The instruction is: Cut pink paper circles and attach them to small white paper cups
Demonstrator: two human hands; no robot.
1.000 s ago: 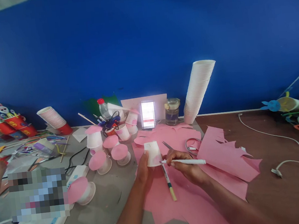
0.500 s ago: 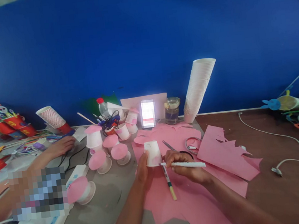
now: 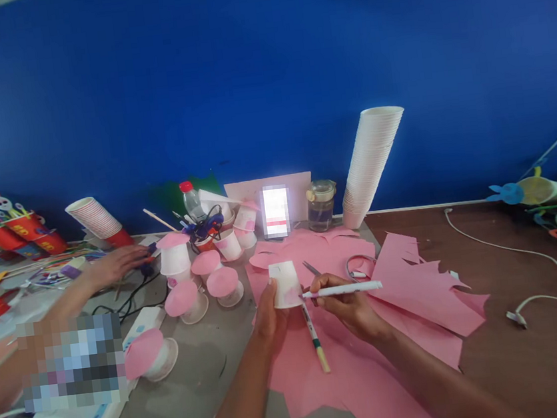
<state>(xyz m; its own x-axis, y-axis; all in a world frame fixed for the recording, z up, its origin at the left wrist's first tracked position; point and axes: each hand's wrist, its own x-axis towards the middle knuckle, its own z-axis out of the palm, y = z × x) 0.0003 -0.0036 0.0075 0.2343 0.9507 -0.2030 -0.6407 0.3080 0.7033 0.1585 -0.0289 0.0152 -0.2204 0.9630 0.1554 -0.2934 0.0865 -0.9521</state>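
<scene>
My left hand (image 3: pixel 269 314) grips a small white paper cup (image 3: pixel 285 283), held upside down over the pink paper sheets (image 3: pixel 346 362). My right hand (image 3: pixel 344 305) pinches a white pen (image 3: pixel 343 289) lying level, its tip touching the cup's lower right side, where a pink mark shows. A second marker (image 3: pixel 315 339) hangs down between my hands; which hand holds it I cannot tell.
Cups with pink paper tops (image 3: pixel 207 287) stand to the left. A tall leaning stack of white cups (image 3: pixel 371 165), a glass jar (image 3: pixel 321 205) and a phone (image 3: pixel 275 210) sit at the back. Scissors (image 3: pixel 353 266) lie on the pink paper. Another person's hand (image 3: pixel 113 262) reaches in from the left. A white cable (image 3: pixel 515 256) crosses the brown table.
My pen hand rose slightly against the cup. The other person's arm reached in from the left and their hand moved right toward the pink-topped cups.
</scene>
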